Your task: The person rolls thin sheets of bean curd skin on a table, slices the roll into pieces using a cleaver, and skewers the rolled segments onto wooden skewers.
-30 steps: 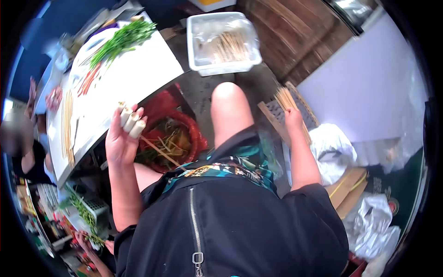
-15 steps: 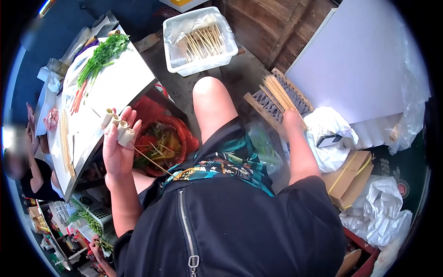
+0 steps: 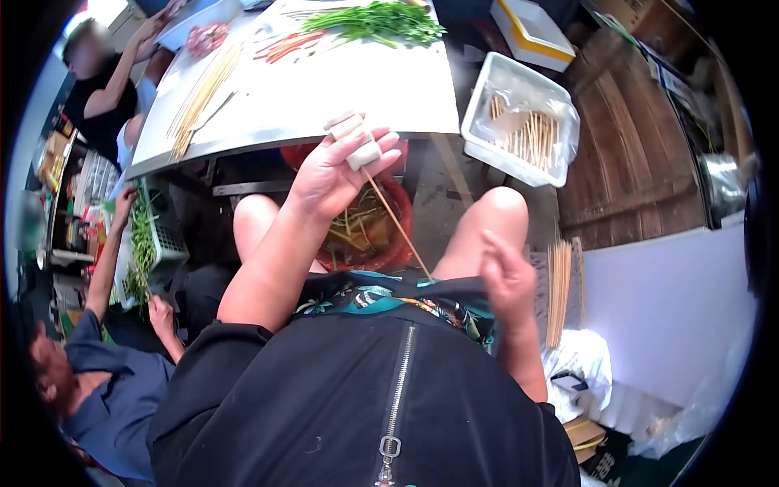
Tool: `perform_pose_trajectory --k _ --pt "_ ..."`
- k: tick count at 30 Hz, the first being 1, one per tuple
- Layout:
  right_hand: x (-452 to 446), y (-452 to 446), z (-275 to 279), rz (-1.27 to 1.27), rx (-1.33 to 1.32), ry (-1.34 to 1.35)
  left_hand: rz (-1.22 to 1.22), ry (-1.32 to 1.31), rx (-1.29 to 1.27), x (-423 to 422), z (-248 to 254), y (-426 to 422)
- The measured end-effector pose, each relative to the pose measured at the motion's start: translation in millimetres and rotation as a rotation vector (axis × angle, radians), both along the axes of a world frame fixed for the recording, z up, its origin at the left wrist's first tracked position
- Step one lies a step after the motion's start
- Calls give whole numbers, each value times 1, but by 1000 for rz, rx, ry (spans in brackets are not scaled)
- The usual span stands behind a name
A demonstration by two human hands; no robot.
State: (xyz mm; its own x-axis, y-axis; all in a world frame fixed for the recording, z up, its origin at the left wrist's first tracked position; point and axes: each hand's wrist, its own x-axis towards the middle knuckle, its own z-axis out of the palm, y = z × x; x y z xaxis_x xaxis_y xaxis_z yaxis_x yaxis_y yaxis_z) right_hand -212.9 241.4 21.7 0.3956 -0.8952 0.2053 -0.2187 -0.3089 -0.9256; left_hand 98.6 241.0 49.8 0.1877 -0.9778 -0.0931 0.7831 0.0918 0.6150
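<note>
My left hand [image 3: 341, 166] is closed around several short, pale rolls [image 3: 357, 144] at the near edge of the white table. A thin wooden skewer [image 3: 398, 219] runs from the rolls down toward my lap. Over my thigh is my right hand [image 3: 510, 280], slightly blurred, with its fingers curled together; whatever they may hold is not visible. A bundle of bare bamboo skewers [image 3: 558, 288] lies on a woven seat just to its right. Below my left hand stands a red-lined bucket [image 3: 389, 258] with greenish-yellow scraps in it.
The white table [image 3: 381, 97] carries green herbs [image 3: 381, 23], red strips [image 3: 288, 47] and more skewers [image 3: 199, 101]. A white bin [image 3: 519, 172] of skewered pieces stands ahead right. To the left, one person sits at the table and another handles greens [image 3: 144, 235] by a crate.
My view has turned left. My right hand has come away from the skewer bundle toward my lap. My left hand still holds the rolls, now farther forward by the table edge.
</note>
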Motion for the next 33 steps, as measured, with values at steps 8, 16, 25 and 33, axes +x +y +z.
perform_pose_trajectory --k 8,16,25,33 --pt "64 -3 8 273 -25 43 172 122 -8 19 10 17" --pt "64 -1 8 297 -77 69 266 284 -56 27 12 15" --pt "50 5 20 254 187 -17 262 22 -32 7 19 16" --pt "49 6 23 262 -35 10 180 -127 -111 -17 18 19"
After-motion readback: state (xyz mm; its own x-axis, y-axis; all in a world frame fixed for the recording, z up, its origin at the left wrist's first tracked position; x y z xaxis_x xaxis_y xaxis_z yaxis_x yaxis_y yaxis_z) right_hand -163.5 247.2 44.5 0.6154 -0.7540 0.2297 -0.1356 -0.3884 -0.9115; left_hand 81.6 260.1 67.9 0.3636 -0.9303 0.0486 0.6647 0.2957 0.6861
